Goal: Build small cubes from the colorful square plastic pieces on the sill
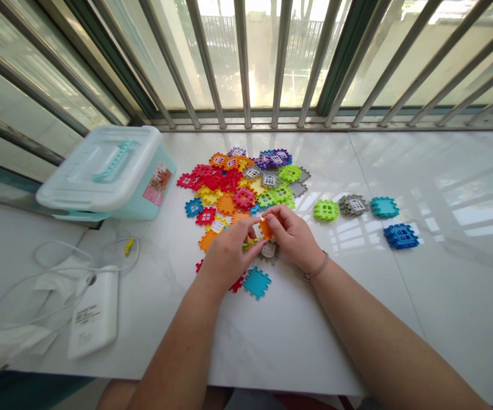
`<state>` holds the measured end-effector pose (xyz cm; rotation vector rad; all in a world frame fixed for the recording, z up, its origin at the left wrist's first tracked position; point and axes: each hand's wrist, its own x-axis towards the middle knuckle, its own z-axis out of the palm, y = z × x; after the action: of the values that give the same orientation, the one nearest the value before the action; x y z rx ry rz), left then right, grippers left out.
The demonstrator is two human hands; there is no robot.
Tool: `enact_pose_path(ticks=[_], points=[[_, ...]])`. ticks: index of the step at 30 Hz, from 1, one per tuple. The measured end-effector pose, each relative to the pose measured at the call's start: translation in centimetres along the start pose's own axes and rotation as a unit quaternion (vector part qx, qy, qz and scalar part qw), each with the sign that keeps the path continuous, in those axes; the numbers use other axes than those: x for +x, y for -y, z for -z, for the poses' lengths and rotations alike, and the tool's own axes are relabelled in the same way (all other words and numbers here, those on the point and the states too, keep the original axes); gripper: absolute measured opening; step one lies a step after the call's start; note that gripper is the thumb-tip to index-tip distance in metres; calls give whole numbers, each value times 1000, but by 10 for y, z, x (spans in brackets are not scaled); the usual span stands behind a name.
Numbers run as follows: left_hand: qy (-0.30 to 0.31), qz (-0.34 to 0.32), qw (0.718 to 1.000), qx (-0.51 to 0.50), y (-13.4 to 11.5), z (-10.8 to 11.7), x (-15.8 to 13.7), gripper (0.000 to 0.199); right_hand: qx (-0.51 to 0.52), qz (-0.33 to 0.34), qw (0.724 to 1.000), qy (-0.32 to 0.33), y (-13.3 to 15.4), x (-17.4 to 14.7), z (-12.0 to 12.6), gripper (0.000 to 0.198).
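Note:
An orange interlocking plastic tile (266,229) with notched edges is held above the pile of coloured tiles. My right hand (290,234) pinches it between thumb and fingers. The fingertips of my left hand (229,250) close on its left side, index finger above and thumb below; their exact contact is partly hidden. Beneath my hands lie a grey tile with a white window piece (269,250) and some green tile, both partly covered. Just nearer to me, a light blue tile (257,283) lies flat on the white surface. Red tiles (206,216) lie left of my hands.
Rightward stand small stacks of tiles: green (325,210), grey (353,205), teal (385,207) and dark blue (401,236). A lidded storage box (105,171) is at left, behind a white power bank (95,313) with a cable. Metal bars (242,68) line the window.

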<state>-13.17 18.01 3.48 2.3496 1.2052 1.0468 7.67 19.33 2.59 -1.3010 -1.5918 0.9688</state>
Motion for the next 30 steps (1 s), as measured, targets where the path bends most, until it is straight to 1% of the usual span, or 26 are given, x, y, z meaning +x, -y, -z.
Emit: enact_pose_path(ticks=[3,5,9,11,13,16,18,21,24,27,30], points=[[-1,-8,1000,7,1,0,0,37,-13,-14,999,-29,-1,0,-2,28],[-4,-13,1000,7,1,0,1,38,-17,-17,999,-48,-2,1,-2,27],[-19,-16,1000,5,0,1,1,37,-18,-23,998,-58,0,2,-2,27],[-30,-8,1000,4,-2,2,1,35,-26,-24,998,-54,2,2,-2,27],[-41,18,999,-4,-4,4,2,35,-33,-21,998,-42,5,2,-2,27],[-54,88,994,-24,-6,7,4,35,-35,-12,999,8,8,1,-2,28],[-53,117,991,-32,-7,9,5,29,-45,-2,998,42,9,1,-1,27],[-49,108,992,-38,-6,8,5,22,-62,8,997,49,10,0,-1,24],[-50,88,994,-39,-5,6,5,23,-54,14,998,25,10,1,0,25],[-57,82,995,-28,-5,6,4,21,-44,30,999,10,9,0,1,26],[-75,86,993,-22,-7,8,6,19,-38,36,998,41,8,-1,1,24]])
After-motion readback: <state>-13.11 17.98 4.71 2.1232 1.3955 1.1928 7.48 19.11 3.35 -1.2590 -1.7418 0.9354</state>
